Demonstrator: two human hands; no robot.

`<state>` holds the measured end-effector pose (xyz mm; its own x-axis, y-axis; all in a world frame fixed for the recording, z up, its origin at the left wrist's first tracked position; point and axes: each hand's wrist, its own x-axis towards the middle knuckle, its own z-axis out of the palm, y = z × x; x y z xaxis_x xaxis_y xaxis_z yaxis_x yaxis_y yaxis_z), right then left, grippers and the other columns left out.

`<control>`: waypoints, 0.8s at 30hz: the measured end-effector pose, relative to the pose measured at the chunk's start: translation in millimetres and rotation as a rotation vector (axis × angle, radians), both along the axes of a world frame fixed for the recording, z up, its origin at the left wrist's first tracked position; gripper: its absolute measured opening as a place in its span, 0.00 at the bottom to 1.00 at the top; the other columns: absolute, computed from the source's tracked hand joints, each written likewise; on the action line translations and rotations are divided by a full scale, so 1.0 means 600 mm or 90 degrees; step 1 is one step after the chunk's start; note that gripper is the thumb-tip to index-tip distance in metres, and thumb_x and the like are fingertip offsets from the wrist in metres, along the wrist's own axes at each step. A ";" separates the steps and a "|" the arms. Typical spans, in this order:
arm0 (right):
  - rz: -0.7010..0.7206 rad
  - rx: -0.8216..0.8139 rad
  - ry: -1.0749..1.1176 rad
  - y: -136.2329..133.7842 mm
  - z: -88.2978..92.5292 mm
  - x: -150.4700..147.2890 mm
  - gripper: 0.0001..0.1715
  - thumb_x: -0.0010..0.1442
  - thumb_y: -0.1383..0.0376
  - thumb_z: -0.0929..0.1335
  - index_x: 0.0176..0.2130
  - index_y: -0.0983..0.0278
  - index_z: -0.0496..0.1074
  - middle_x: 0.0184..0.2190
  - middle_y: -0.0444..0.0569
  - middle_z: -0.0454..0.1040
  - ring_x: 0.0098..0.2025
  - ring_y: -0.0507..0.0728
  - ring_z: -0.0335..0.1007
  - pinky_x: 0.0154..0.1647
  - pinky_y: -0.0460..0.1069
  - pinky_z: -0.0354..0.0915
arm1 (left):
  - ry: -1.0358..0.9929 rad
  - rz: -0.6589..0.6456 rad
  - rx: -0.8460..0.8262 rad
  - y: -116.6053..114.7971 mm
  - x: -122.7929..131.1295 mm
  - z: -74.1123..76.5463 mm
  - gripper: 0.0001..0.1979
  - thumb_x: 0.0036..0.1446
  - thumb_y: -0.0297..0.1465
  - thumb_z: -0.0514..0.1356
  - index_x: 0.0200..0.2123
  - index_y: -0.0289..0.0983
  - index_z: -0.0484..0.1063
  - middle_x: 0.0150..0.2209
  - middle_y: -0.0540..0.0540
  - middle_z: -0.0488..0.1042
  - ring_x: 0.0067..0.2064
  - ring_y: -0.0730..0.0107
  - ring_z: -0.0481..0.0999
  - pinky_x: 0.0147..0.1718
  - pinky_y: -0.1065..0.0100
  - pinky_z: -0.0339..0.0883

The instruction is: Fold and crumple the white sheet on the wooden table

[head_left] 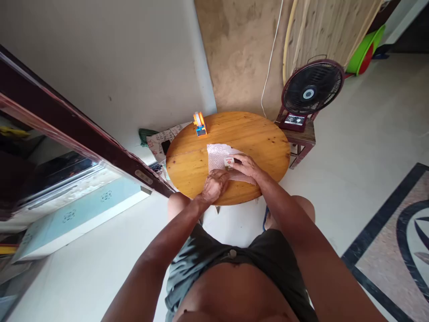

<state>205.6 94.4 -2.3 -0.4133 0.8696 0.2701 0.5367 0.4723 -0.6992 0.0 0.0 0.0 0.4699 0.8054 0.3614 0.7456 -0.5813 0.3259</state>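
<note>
Small and pale, with a red mark, a packet (228,161) lies over pinkish bubble wrap (217,153) on the wooden table (187,170). Slightly parted fingertips of the right hand (247,165) meet its right side, grip unclear; the left hand (215,185) curls at the wrap's near edge, its hold hidden.

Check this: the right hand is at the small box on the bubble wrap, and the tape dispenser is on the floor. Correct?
No, wrong place: the head view shows the tape dispenser on the wooden table. The right hand is at the small box on the bubble wrap.
</note>
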 end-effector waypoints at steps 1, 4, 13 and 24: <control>0.003 -0.007 -0.007 0.002 0.001 0.001 0.27 0.61 0.57 0.73 0.59 0.57 0.75 0.57 0.51 0.77 0.60 0.63 0.72 0.64 0.57 0.64 | -0.007 -0.001 0.019 0.005 -0.001 0.002 0.15 0.67 0.31 0.52 0.49 0.38 0.77 0.50 0.38 0.79 0.55 0.54 0.76 0.60 0.47 0.68; 0.014 -0.028 -0.012 0.010 0.004 0.005 0.28 0.61 0.55 0.73 0.59 0.59 0.76 0.58 0.54 0.76 0.62 0.65 0.70 0.66 0.59 0.63 | -0.036 0.007 0.036 0.022 -0.004 0.010 0.15 0.68 0.31 0.52 0.48 0.37 0.78 0.51 0.38 0.79 0.55 0.57 0.77 0.59 0.52 0.70; 0.040 -0.141 0.119 0.024 0.014 0.029 0.31 0.64 0.44 0.67 0.56 0.59 0.77 0.61 0.51 0.74 0.65 0.63 0.68 0.69 0.59 0.59 | -0.089 0.043 -0.020 0.084 0.000 0.034 0.14 0.69 0.33 0.53 0.48 0.37 0.76 0.54 0.38 0.77 0.55 0.57 0.77 0.59 0.58 0.71; 0.048 -0.144 0.086 -0.001 0.059 0.039 0.26 0.70 0.49 0.61 0.55 0.56 0.78 0.58 0.47 0.77 0.61 0.62 0.70 0.68 0.59 0.60 | -0.163 0.087 -0.164 0.138 0.009 0.044 0.13 0.61 0.35 0.58 0.43 0.36 0.80 0.46 0.38 0.81 0.49 0.52 0.80 0.53 0.55 0.73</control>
<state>229.1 93.6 32.9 -0.4534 0.8819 0.1290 0.4008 0.3310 -0.8543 5.5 82.9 26.4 0.2729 0.9339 0.2312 0.6861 -0.3574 0.6337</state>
